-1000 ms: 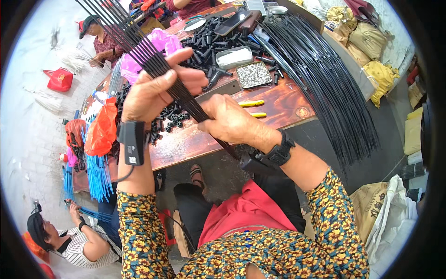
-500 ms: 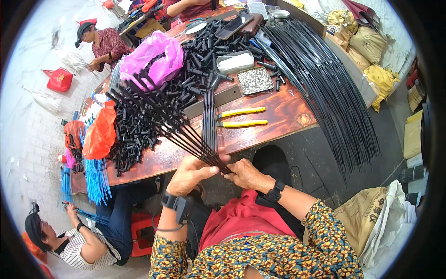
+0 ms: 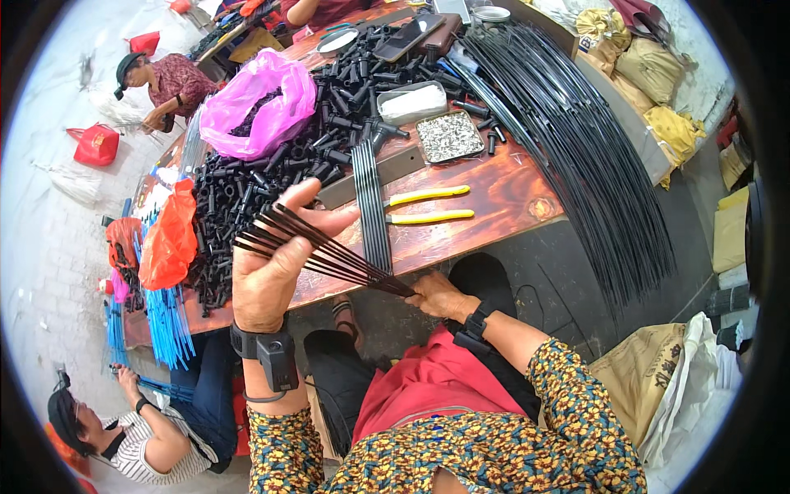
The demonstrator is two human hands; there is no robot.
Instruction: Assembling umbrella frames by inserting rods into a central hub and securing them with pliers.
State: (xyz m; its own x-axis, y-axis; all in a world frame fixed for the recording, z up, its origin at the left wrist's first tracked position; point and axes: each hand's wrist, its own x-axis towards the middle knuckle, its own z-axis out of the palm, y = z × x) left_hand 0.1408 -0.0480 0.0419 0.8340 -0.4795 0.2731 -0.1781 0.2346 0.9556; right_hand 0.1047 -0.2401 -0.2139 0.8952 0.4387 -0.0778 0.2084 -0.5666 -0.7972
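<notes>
A fanned bunch of thin black rods [image 3: 350, 262] stretches between my hands over the table's near edge. My right hand [image 3: 438, 296] is closed around their gathered end. At the spread end my left hand [image 3: 271, 272] is raised, with the rods passing between its thumb and partly extended fingers. Behind the bunch, a row of similar black rods [image 3: 369, 193] lies side by side across a grey metal bar [image 3: 399, 167]. Yellow-handled pliers [image 3: 428, 217] lie just right of that row.
Black tubular fittings [image 3: 239, 193] are heaped around a pink plastic bag [image 3: 259, 107]. A tray of small pieces [image 3: 449, 137] and a white container [image 3: 411, 103] sit behind the pliers. Long black rods [image 3: 568, 148] overhang the table at right. Co-workers sit at left, one holding blue rods [image 3: 164, 385].
My left hand has moved left and up along the rods, from beside my right hand to their spread end. My right hand has shifted slightly right, still gripping them.
</notes>
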